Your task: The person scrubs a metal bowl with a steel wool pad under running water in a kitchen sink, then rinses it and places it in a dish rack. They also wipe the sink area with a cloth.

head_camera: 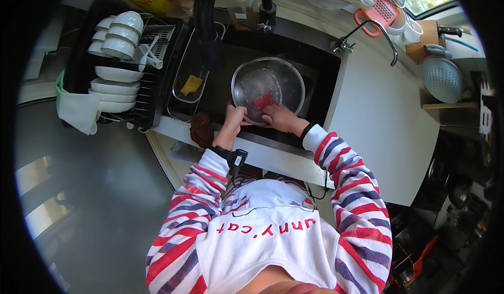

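Note:
Over the dark sink (220, 85) I see a round metal bowl (256, 75), its inside turned up towards me and spotted with pale flecks. My left hand (235, 115) grips the bowl's rim at the near left side. Inside the near part of the bowl, my right hand (279, 116) has its fingers on a red sponge or cloth (263, 101), pressed to the metal. The fingertips partly hide behind the red piece, so its exact kind is unclear.
A black faucet (206, 14) reaches over the sink beside a wire basket with a yellow sponge (191, 85). Left stands a dish rack (151, 97) with white bowls and plates. A slim metal tap (388, 38) rises at the right corner. A brown cloth (202, 129) hangs at the front edge.

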### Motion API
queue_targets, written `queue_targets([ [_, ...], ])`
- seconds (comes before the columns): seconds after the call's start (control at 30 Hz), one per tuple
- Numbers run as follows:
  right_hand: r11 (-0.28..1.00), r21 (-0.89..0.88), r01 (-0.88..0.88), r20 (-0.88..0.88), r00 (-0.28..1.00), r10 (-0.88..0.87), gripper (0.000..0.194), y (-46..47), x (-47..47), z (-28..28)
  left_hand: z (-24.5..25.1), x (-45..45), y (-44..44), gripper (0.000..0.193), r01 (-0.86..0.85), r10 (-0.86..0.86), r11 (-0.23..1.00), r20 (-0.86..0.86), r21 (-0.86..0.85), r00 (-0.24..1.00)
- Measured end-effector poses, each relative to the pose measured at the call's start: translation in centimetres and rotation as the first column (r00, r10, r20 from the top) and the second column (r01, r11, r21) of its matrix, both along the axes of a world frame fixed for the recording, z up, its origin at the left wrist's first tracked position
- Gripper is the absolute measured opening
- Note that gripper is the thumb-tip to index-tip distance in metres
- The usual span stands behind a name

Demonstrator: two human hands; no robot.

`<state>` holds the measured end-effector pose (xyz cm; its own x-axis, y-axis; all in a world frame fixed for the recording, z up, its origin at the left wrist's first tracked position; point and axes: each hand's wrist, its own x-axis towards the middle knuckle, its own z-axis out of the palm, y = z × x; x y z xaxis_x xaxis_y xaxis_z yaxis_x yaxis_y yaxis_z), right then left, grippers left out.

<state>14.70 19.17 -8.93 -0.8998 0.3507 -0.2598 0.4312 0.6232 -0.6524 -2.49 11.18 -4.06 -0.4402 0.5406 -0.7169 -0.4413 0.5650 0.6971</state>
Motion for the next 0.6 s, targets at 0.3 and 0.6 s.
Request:
queue_targets([
  [0.3, 0.957, -0.109, 0.269, 0.029, 0.963, -0.267, 0.043, 2.3, -5.6, 3.7, 4.6, 1.5, -2.5, 0.034, 0.039, -0.057, 0.988, 0.116, 0.152, 0.992],
  [0.6, 0.885, -0.383, -0.265, -0.087, 0.964, 0.252, 0.043, 1.7, -2.2, 7.3, 4.9, 2.3, -2.8, 0.034, -0.071, 0.05, 0.957, 0.083, 0.28, 0.995],
])
